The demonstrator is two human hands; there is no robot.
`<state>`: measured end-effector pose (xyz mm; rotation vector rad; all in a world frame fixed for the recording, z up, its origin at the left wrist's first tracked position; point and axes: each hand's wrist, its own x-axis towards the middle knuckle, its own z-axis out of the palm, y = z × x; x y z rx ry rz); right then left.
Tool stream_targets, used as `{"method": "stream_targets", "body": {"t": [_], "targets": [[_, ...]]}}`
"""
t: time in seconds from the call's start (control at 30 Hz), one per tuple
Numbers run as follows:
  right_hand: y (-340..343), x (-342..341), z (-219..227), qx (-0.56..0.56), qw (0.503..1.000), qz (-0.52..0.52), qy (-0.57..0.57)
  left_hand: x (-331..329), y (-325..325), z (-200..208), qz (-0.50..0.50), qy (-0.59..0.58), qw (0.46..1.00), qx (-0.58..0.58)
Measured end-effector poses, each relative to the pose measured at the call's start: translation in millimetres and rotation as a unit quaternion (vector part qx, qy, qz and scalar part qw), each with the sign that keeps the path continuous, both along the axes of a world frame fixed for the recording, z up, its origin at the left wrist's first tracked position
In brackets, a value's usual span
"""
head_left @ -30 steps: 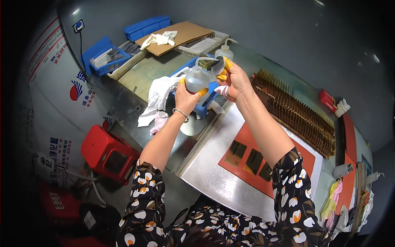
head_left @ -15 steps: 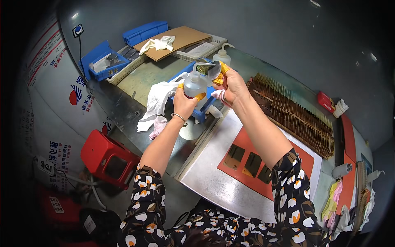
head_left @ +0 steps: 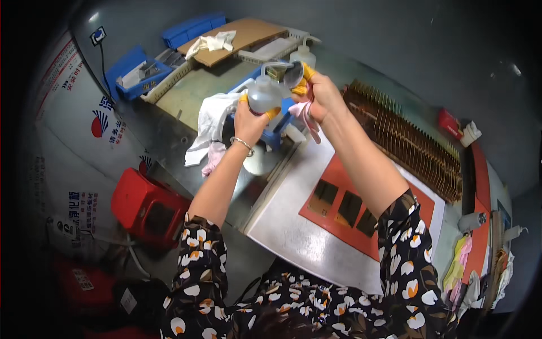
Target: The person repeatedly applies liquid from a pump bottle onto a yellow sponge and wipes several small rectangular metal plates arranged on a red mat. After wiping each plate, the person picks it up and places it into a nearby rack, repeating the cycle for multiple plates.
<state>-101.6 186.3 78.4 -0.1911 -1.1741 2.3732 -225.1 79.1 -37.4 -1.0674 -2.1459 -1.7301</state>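
Observation:
My left hand (head_left: 249, 123), with yellow finger covers on its fingertips, is closed round a translucent wash bottle (head_left: 263, 95) with a bent spout. The bottle stands about upright, and its spout reaches toward a dark grey, round-edged flat piece (head_left: 293, 75). My right hand (head_left: 326, 100), also in yellow finger covers, pinches that piece just right of the spout. A pink cloth (head_left: 302, 112) hangs from the same hand. Whether liquid leaves the spout I cannot tell. Behind both hands is a blue basket (head_left: 273, 139), partly hidden, with a white cloth (head_left: 210, 121) beside it.
Dark flat plates (head_left: 349, 209) lie on an orange mat (head_left: 316, 217) on the white worktop. A rack of upright plates (head_left: 403, 138) stands to the right. Another wash bottle (head_left: 303, 55) is behind my hands. A red stool (head_left: 148, 206) stands at lower left.
The whole view has shifted a little. The pink cloth now hangs lower and looser from my right hand. Both hands keep their holds, with the spout still near the dark piece.

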Motion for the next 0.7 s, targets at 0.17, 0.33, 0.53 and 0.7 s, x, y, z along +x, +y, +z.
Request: {"method": "stream_targets", "body": {"t": [0.17, 0.33, 0.53, 0.7], "targets": [[14, 74, -13, 0.211, 0.972, -0.024, -0.102, 46, -53, -9, 0.056, 0.228, 0.972, -0.010], [7, 162, -72, 0.510, 0.808, -0.020, -0.293, 176, -138, -26, -0.325, 0.160, 0.914, -0.182], [-4, 161, -144, 0.673, 0.666, -0.014, -0.323, 190, -133, -45, -0.335, 0.148, 0.890, -0.272], [-4, 151, -157, 0.748, 0.592, -0.029, -0.299, 195, -130, -44, -0.316, 0.185, 0.878, -0.307]]}}
